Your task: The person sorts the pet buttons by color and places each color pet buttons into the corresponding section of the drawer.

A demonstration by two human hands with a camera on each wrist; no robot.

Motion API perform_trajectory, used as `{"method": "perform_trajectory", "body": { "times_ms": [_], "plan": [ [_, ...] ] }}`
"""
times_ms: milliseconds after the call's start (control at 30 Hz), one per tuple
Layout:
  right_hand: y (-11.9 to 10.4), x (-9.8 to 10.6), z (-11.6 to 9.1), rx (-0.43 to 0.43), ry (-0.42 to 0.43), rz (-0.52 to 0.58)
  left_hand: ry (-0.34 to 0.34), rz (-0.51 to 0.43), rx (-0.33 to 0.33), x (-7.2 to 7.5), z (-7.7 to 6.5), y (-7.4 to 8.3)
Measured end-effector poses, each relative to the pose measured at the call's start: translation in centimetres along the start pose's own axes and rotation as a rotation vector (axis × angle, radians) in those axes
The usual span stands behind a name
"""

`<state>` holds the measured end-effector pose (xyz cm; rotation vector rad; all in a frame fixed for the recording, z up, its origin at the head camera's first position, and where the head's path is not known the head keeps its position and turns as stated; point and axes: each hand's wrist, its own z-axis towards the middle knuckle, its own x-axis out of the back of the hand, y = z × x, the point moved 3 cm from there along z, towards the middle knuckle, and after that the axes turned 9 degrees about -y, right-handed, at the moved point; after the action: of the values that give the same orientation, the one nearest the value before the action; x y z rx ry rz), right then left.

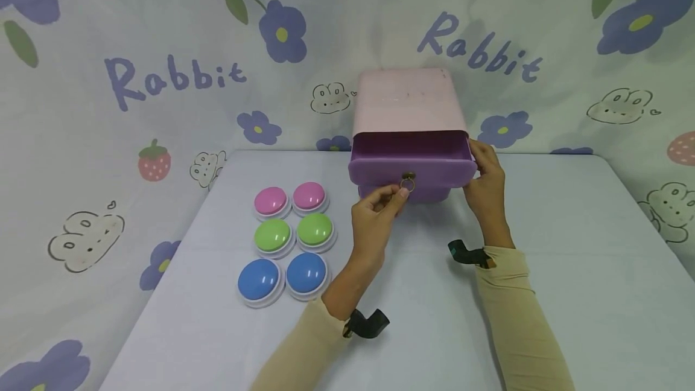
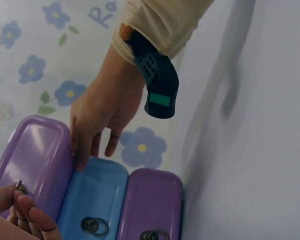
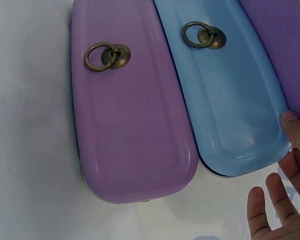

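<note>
Pinching: left hand (image 1: 373,217), on brass ring (image 1: 414,186) of pulled-out purple top drawer (image 1: 377,174). Right hand (image 1: 485,189): fingers apart, touching blue drawer (image 3: 235,95) at its edge. Pink cabinet (image 1: 406,98): towards back of counter (image 1: 586,234). Six domed buttons (image 1: 272,235): left of cabinet.

Your left hand (image 1: 374,219): fingers pinching the ring (image 1: 414,184) on the front of a purple drawer (image 1: 374,174). Drawer stands part-way out of a pale pink cabinet (image 1: 407,98), dark purple inside showing. Your right hand (image 1: 488,183) touches the cabinet's right side, near the drawer's end; some fingers hidden. Left of the cabinet, on the white counter (image 1: 586,294), six domed buttons (image 1: 272,235) on white bases, two by two: pink farthest from you, then green, blue nearest. Tan sleeves (image 1: 523,324) on both your arms. Behind, a cloth (image 1: 206,23) printed with flowers, rabbits and "Rabbit".
</note>
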<state>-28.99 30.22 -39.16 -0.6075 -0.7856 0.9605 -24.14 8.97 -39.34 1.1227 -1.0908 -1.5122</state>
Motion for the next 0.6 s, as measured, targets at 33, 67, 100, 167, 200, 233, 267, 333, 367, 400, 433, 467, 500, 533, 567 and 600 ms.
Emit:
{"method": "perform_trajectory", "body": {
  "times_ms": [33, 67, 100, 167, 200, 233, 267, 333, 367, 400, 433, 467, 500, 533, 567, 600],
  "plan": [
    [0.4, 0.0, 0.1, 0.001, 0.002, 0.001, 0.001, -0.001, -0.001, 0.0, -0.1, 0.0],
    [0.9, 0.0, 0.1, 0.002, 0.002, 0.001, -0.001, 0.001, -0.001, 0.0, -0.2, 0.0],
    [1.4, 0.0, 0.1, 0.003, 0.001, -0.003, -0.003, -0.001, -0.003, 0.0, -0.3, 0.1],
    [1.5, 0.0, 0.2, 0.004, 0.000, -0.003, -0.004, -0.003, -0.004, 0.0, -0.5, 0.1],
    [1.6, -0.1, 0.2, 0.005, -0.001, -0.003, -0.006, -0.003, -0.003, 0.0, -0.7, 0.1],
    [1.6, 0.0, 0.1, 0.008, -0.002, -0.002, -0.006, -0.002, 0.001, -0.1, -0.8, 0.1],
    [1.6, 0.0, 0.1, 0.012, -0.004, -0.001, -0.007, -0.003, 0.002, -0.1, -0.9, 0.0],
    [1.5, 0.0, 0.1, 0.020, -0.005, 0.000, -0.006, -0.003, 0.005, 0.0, -1.1, 0.0],
    [1.5, 0.0, 0.2, 0.025, -0.004, -0.001, -0.007, -0.005, 0.007, -0.1, -1.2, 0.0],
    [1.5, 0.0, 0.2, 0.028, -0.003, -0.003, -0.008, -0.002, 0.008, -0.1, -1.3, 0.0],
    [1.5, 0.0, 0.2, 0.033, -0.002, -0.005, -0.009, 0.001, 0.006, 0.0, -1.4, 0.0],
    [1.5, 0.0, 0.2, 0.037, 0.000, -0.011, -0.011, 0.005, 0.005, 0.0, -1.4, 0.0],
    [1.4, 0.0, 0.2, 0.041, 0.001, -0.012, -0.012, 0.007, 0.003, 0.0, -1.5, 0.0],
    [1.3, 0.0, 0.1, 0.045, 0.001, -0.013, -0.014, 0.008, -0.003, 0.0, -1.6, 0.1],
    [1.1, 0.0, 0.1, 0.046, 0.000, -0.013, -0.014, 0.009, -0.009, 0.0, -1.7, 0.1],
    [0.7, 0.0, 0.1, 0.046, -0.001, -0.012, -0.013, 0.011, -0.014, 0.0, -1.7, 0.2]
  ]
}}
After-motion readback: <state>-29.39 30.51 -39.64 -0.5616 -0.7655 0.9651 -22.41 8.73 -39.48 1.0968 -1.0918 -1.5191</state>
